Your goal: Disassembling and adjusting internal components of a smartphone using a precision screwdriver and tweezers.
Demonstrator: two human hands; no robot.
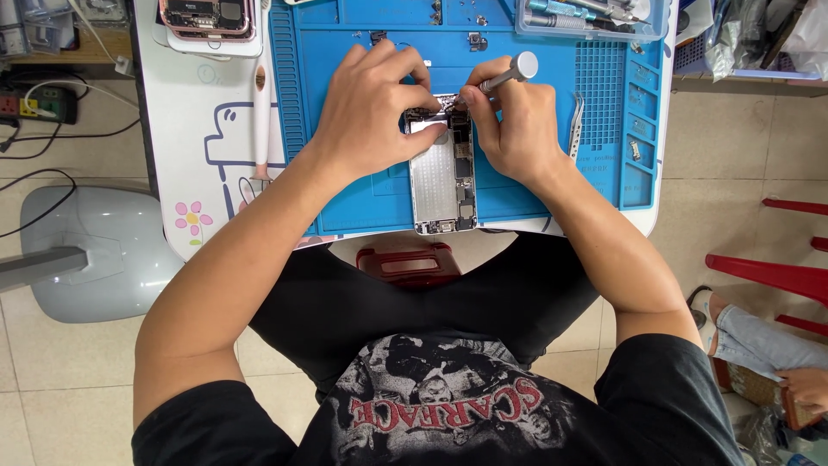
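While it lies lengthwise at the middle of the blue work mat [362, 198], the opened phone [442, 185] shows its bare metal shell and inner parts, with its lower end at the mat's near edge. Its upper end is covered by both hands. The left hand [366, 112] rests there with fingers curled down onto the phone's top edge, its grip pressing the phone rather than wrapped around it. The right hand [509, 129] has its grip closed on a small silver screwdriver [509, 73], pinched between thumb and fingers, the round cap up and to the right, the tip down in the phone's upper end, hidden among the fingers. Just right of that hand a pair of tweezers [576, 125] lies on the mat. Left of the mat a white-handled tool [260, 112] lies on the white worktop [181, 138]. At the far left corner sits a second opened phone with a pink rim [207, 17]; at the far right, a clear tray of tools [595, 17].
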